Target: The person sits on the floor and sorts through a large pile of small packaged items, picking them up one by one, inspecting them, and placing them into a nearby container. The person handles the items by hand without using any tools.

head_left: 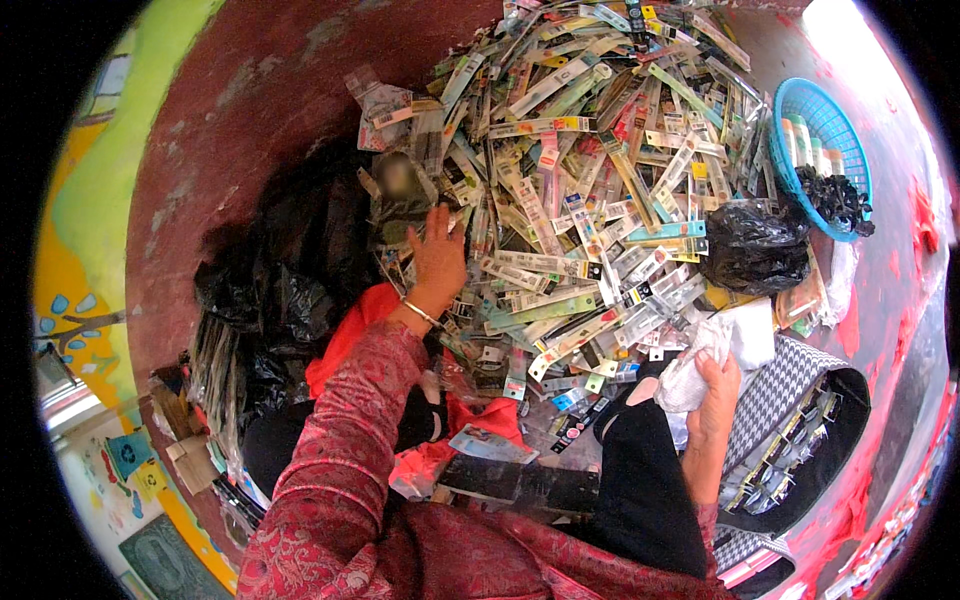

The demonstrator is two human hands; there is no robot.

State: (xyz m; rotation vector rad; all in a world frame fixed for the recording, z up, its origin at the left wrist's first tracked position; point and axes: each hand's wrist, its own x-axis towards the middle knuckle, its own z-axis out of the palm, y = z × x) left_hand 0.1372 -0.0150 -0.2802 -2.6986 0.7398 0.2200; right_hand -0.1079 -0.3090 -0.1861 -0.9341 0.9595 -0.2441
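Note:
A big heap of long, flat clear plastic packages [560, 205] with printed cards lies in front of me. At its left edge my left hand [437, 265] reaches over the packages, fingers spread and nothing visibly gripped. Just beyond its fingertips is a dark packet [400, 185], blurred in part. On the right, my right hand [716, 385] is closed around a crumpled white cloth [690, 368], held beside my right knee and the near edge of the heap. Part of the cloth hides its fingertips.
A blue plastic basket [822, 105] with white bottles and black plastic stands at the far right. Near it sits a knotted black bag [757, 248]. Black plastic sacks [275, 270] line the left wall. A houndstooth-patterned bag [775, 400] holding packaged items is by my right arm.

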